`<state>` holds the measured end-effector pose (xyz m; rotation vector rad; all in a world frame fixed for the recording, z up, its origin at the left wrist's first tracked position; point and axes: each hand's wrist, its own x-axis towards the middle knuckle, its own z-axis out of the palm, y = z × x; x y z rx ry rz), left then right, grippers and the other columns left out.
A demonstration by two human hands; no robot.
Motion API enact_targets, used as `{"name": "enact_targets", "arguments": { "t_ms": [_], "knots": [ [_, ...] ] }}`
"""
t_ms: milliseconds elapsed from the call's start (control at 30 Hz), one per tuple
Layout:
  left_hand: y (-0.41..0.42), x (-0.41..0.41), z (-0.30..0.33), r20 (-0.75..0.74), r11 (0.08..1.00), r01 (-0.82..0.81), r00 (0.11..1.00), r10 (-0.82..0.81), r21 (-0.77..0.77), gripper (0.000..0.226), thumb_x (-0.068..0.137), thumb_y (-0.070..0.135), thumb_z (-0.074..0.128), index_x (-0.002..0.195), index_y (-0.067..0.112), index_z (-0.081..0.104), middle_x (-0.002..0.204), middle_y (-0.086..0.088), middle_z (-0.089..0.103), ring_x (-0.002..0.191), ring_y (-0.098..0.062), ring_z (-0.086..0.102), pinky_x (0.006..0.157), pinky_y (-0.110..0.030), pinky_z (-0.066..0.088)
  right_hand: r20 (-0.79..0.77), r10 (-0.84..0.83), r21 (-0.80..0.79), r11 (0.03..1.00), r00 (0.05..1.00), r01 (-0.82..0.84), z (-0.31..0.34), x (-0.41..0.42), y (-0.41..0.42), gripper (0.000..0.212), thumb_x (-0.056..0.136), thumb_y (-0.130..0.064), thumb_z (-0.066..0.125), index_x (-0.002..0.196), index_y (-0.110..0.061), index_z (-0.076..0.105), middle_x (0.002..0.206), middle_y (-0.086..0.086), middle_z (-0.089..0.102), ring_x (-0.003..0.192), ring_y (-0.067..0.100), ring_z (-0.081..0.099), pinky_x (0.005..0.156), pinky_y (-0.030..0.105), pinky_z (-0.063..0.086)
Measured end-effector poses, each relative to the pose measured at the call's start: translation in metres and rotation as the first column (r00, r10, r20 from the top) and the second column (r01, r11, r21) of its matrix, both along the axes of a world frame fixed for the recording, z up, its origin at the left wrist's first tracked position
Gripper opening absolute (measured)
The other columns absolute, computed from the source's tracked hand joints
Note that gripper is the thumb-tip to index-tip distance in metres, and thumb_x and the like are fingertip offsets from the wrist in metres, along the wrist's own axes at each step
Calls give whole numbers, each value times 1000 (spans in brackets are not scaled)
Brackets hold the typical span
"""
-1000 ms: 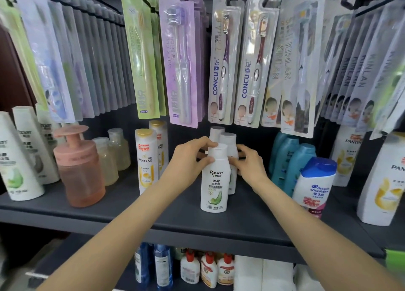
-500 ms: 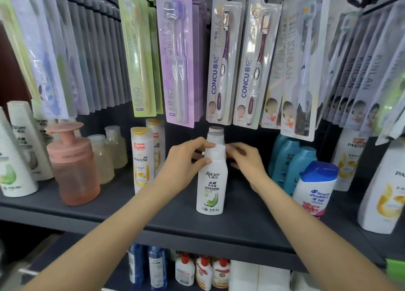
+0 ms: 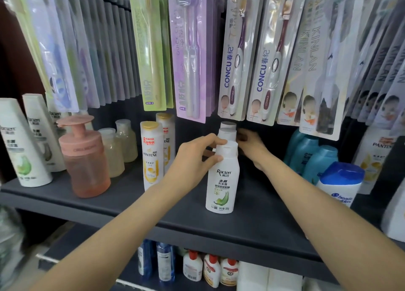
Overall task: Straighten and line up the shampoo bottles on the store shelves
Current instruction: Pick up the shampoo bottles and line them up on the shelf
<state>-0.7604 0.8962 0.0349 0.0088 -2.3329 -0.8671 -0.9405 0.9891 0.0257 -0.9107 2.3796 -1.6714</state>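
A row of white Raclen shampoo bottles runs front to back on the dark shelf (image 3: pixel 252 220). The front bottle (image 3: pixel 222 181) stands upright, label facing me, with two more white bottles (image 3: pixel 228 130) behind it, only their caps showing. My left hand (image 3: pixel 192 159) grips the front bottle at its neck, thumb on the near side and fingers over the cap. My right hand (image 3: pixel 252 146) reaches behind the row on its right side, and its fingers touch the rear bottles; their tips are blurred.
Two Pantene bottles (image 3: pixel 152 154) stand left of the row, then clear bottles (image 3: pixel 111 152), a pink pump dispenser (image 3: pixel 84 157) and white tubes (image 3: pixel 22 150). Teal bottles (image 3: pixel 306 154) and a Head & Shoulders bottle (image 3: pixel 339 183) stand right. Toothbrush packs (image 3: pixel 236 56) hang low overhead.
The rear white bottles have shifted left into line behind the front one. My right hand has reached further back along the row. My left hand keeps its hold.
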Motion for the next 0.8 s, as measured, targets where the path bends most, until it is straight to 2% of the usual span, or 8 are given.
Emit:
{"name": "enact_targets", "arguments": {
  "t_ms": [100, 167, 300, 467, 600, 667, 733, 800],
  "knots": [
    [0, 0, -1, 5, 1000, 1, 1000, -1, 3, 28, 85, 12, 65, 111, 22, 61, 104, 9, 63, 84, 0, 61, 69, 2, 39, 23, -81, -51, 995, 996, 82, -6, 3, 1, 39, 90, -8, 57, 128, -9, 54, 125, 12, 59, 112, 26, 58, 96, 43, 49],
    [0, 0, -2, 9, 1000, 2, 1000, -2, 17, 30, 84, 11, 65, 111, 23, 61, 104, 10, 63, 84, 4, 59, 68, 2, 39, 23, -116, -96, 988, 993, 118, -7, 9, 7, 38, 89, -8, 60, 126, -9, 55, 124, 11, 59, 112, 25, 57, 97, 44, 49],
    [1, 1, -5, 0, 1000, 8, 1000, -8, 29, 31, 85, 11, 64, 114, 23, 60, 107, 9, 62, 86, 6, 58, 70, 2, 40, -46, -197, -98, 977, 979, 192, -7, 22, 27, 35, 86, -11, 65, 121, -9, 60, 114, 10, 63, 102, 21, 59, 91, 36, 49],
    [2, 1, -9, -22, 1000, -16, 1000, 16, -2, 31, 87, 14, 63, 116, 25, 59, 111, 8, 63, 89, 0, 59, 72, 3, 39, -125, -257, -58, 966, 958, 251, -7, 46, 56, 31, 87, -15, 65, 118, -12, 63, 99, -1, 63, 93, 19, 62, 88, 39, 51],
    [6, 1, -11, -32, 999, -28, 999, 29, 35, 37, 88, 9, 60, 120, 26, 56, 114, 7, 61, 95, -3, 57, 71, 4, 38, -143, -261, -73, 965, 955, 252, -2, 65, 82, 28, 85, -17, 68, 113, -16, 65, 92, -3, 65, 89, 19, 64, 79, 31, 49],
    [9, 3, -12, -24, 997, -11, 1000, 13, 72, 43, 87, 6, 60, 125, 26, 52, 118, 5, 60, 101, -5, 56, 73, 0, 40, -117, -227, -94, 972, 967, 217, 4, 74, 94, 22, 84, -17, 69, 106, -20, 66, 88, -3, 66, 86, 18, 65, 78, 35, 53],
    [14, 5, -12, -30, 997, 7, 1000, -5, 83, 54, 85, 7, 62, 132, 28, 45, 122, 6, 58, 106, -3, 52, 83, -9, 40, -64, -179, -142, 975, 982, 169, 9, 82, 104, 13, 84, -17, 69, 94, -26, 66, 90, 1, 70, 87, 20, 67, 79, 42, 56],
    [20, 9, -12, -64, 997, 5, 998, -1, 72, 64, 84, 9, 65, 138, 31, 37, 126, 8, 53, 111, -1, 46, 94, -19, 38, 5, -122, -199, 973, 993, 120, 13, 93, 112, 14, 86, -15, 67, 89, -28, 64, 89, 0, 70, 85, 16, 67, 75, 38, 57]
  ]
}}
